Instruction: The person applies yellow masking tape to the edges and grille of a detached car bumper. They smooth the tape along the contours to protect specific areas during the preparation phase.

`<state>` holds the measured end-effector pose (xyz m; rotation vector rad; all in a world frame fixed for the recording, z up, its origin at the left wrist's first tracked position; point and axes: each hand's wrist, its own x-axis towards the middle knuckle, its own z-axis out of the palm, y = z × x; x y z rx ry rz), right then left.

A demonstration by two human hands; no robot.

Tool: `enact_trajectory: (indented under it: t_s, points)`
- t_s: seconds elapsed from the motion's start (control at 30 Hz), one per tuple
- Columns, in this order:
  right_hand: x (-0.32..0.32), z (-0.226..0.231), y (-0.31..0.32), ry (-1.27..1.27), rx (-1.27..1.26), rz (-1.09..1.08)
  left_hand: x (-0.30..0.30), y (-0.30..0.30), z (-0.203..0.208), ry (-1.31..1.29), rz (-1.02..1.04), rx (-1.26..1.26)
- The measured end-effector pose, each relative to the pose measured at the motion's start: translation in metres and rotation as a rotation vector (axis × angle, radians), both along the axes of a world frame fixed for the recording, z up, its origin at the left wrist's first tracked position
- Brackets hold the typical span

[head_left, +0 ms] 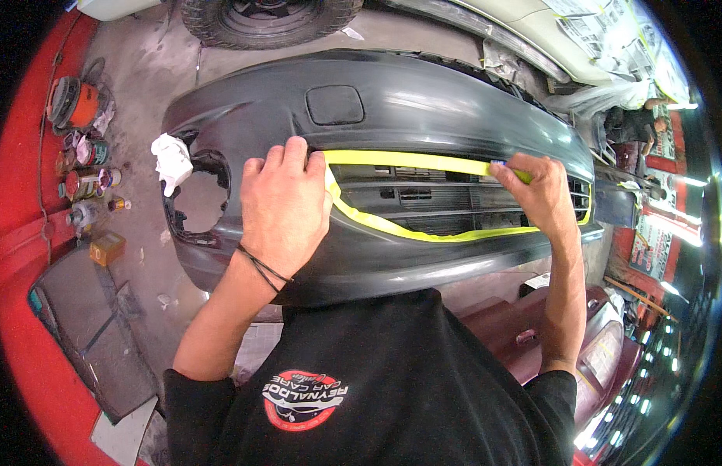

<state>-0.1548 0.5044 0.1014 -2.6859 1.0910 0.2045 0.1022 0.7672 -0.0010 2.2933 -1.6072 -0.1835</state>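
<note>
A dark grey car bumper [446, 101] stretches across the middle in front of me, with a slatted grille opening [438, 200]. Bright yellow masking tape [407, 161] runs along the opening's upper edge as a straight strip between my hands; more of it follows the lower edge, wrinkled in places. My left hand [287, 202] has its fingers curled together at the tape's left corner; the fingertips are partly hidden. At the strip's right end, my right hand [539, 186] grips the tape roll, mostly covered by the fingers, with a bit of blue showing.
Crumpled white paper [173, 161] rests on the bumper's left end, above a round opening. An orange-and-black shop vacuum [75, 102] and several cans stand along the red wall at left. Beyond the bumper is a tire [271, 19]; a maroon car part [501, 330] lies near right.
</note>
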Motion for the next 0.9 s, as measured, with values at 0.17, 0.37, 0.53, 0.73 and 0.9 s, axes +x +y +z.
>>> enact_trajectory:
  t_s: [0.17,0.37,0.53,0.73,0.9]
  points:
    - [-0.013,-0.010,0.014,-0.018,-0.036,0.073,0.003,-0.002,0.002,0.022,-0.014,0.043]
    - [0.000,-0.010,0.005,0.000,-0.074,-0.007,0.006,-0.003,0.003,0.016,-0.027,0.034]
    - [0.010,-0.014,0.001,-0.004,-0.095,-0.040,0.004,-0.002,0.005,0.014,-0.018,0.037]
    - [0.014,-0.019,0.000,0.084,-0.196,-0.030,0.000,-0.001,0.004,0.015,0.000,0.004]
    - [0.017,-0.020,0.000,0.107,-0.218,-0.059,0.000,0.001,0.000,-0.016,-0.027,-0.028]
